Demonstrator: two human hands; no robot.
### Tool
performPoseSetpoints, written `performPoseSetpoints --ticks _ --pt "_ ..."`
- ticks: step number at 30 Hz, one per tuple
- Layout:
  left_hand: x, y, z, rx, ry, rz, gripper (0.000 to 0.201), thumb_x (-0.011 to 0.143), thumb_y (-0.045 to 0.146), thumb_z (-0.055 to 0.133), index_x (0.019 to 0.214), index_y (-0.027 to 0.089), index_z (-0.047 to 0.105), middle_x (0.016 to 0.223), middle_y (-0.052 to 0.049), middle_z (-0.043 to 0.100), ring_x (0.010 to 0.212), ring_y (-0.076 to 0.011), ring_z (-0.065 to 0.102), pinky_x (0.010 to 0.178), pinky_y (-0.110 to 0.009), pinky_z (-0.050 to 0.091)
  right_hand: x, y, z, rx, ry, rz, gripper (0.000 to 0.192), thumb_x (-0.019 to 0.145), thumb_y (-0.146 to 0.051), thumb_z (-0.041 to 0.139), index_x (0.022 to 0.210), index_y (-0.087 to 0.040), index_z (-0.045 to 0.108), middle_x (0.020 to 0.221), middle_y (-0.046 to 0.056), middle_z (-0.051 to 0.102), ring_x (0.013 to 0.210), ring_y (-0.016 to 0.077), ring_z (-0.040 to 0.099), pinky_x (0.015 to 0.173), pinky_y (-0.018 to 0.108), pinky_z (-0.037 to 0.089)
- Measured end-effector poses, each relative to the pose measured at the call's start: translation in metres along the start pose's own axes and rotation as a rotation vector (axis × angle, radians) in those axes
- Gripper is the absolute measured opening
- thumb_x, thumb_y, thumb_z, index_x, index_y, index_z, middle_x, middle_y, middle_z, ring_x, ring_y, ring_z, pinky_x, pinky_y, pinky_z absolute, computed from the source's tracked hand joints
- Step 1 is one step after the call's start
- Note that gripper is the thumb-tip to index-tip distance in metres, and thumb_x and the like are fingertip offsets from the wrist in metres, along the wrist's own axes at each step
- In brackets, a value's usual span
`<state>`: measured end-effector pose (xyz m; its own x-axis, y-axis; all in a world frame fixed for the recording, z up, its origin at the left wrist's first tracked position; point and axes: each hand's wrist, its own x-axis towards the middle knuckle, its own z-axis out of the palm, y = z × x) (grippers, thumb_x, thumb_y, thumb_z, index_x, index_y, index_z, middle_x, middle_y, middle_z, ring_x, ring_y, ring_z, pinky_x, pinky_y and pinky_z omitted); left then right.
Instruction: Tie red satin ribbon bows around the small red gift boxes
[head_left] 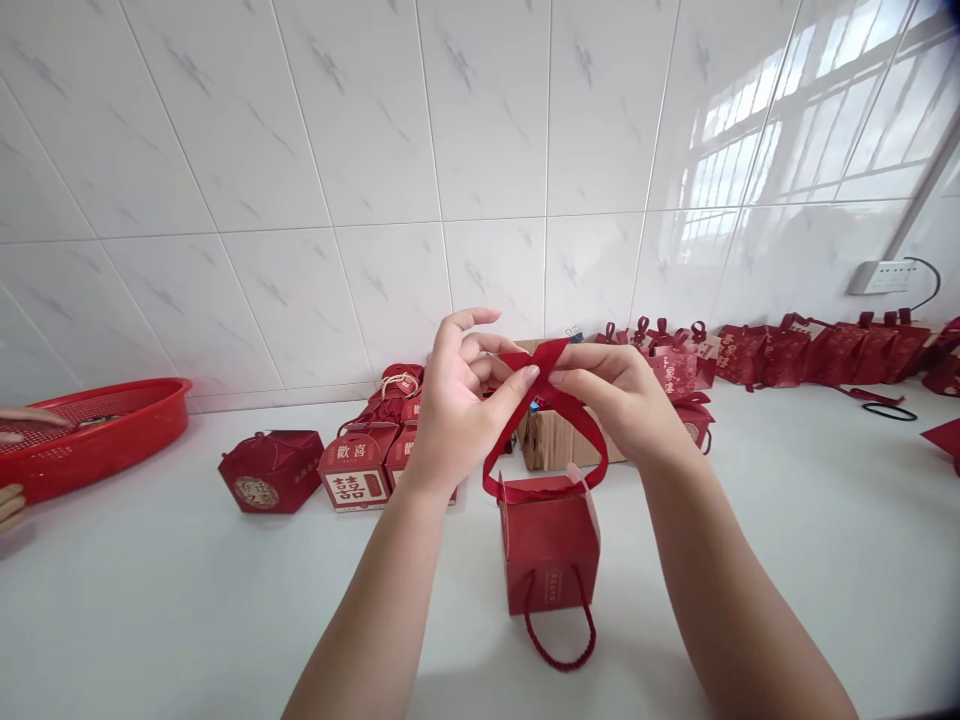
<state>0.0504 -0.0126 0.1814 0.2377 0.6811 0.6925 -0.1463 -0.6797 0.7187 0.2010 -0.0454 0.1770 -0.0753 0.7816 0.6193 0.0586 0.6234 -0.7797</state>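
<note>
Head view. We note a small red gift box [551,545] upright on the white tabletop [187,610], a cord handle hanging down its front face to the surface. Its top flaps stand partly open; contents hidden from us.

A red ribbon [544,400] rises from the box top in a loop, its two ends crossed above the box. Left hand [457,400]: thumb and forefinger pinched on the ribbon at the crossing, other fingers spread and curled loosely. Right hand [619,395]: fingers closed around the ribbon's other end, touching the left at the crossing.

Behind the box, a brown cardboard carton [551,440]; what it holds we cannot tell. Left of the box, a cluster of closed red boxes [352,470] with gold print. Far left of the box, a red mesh basket [97,435], another person's fingers [11,505] at its edge. Behind and right of the box, a row of finished red boxes [817,350] along the tiled wall.
</note>
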Motion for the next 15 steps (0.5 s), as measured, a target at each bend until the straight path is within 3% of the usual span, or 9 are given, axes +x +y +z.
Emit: performPoseSetpoints --ticks 6,11,15 --pt "0.003 -0.002 -0.001 0.108 0.117 -0.035 0.044 0.07 0.023 0.075 0.107 0.024 0.052 0.088 0.0 0.061 0.065 -0.0097 0.059 0.06 -0.023 0.051 0.002 0.002 0.0 -0.055 0.041 0.025 0.029 0.077 -0.04 0.069 0.062 -0.016 0.065 0.051 -0.003 0.045 0.047 0.0059 0.037 0.041 0.02 0.029" --pt "0.003 -0.004 -0.005 0.145 0.099 -0.113 0.02 0.075 0.034 0.071 0.087 0.019 0.065 0.075 -0.001 0.062 0.068 -0.0105 0.058 0.063 -0.021 0.05 0.005 0.009 -0.003 0.036 0.032 0.128 0.03 0.078 -0.042 0.069 0.065 -0.015 0.066 0.058 0.0 0.052 0.054 0.0075 0.044 0.048 0.021 0.035" --pt "0.002 -0.005 -0.004 0.114 0.138 -0.094 0.017 0.076 0.034 0.071 0.079 0.019 0.066 0.069 -0.001 0.063 0.064 -0.0107 0.059 0.061 -0.021 0.049 0.004 0.008 -0.004 0.034 0.021 0.151 0.027 0.08 -0.042 0.067 0.069 -0.017 0.069 0.065 0.002 0.059 0.062 0.01 0.053 0.055 0.022 0.041"
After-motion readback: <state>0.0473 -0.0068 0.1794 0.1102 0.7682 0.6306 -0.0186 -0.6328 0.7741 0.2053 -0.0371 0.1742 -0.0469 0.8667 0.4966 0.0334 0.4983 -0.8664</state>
